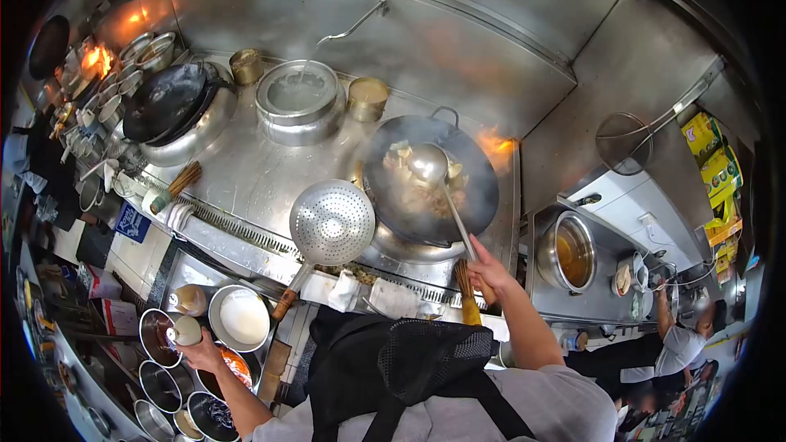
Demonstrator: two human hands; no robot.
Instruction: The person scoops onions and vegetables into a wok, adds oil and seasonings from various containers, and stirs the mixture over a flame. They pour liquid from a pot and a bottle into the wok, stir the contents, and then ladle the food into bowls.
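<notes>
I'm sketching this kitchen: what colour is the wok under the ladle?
The wok is black to dark grey, seen best in the head view.

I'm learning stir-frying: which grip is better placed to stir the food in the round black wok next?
Probably the right grip: it holds the silver metal ladle, whose bowl is over the food in the wok. The left grip, farther away, holds a pale rounded bottle.

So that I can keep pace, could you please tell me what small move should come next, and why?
I'd probably turn the food with the ladle: the right hand holds it over the steaming wok, and a flame shows just beyond.
</notes>
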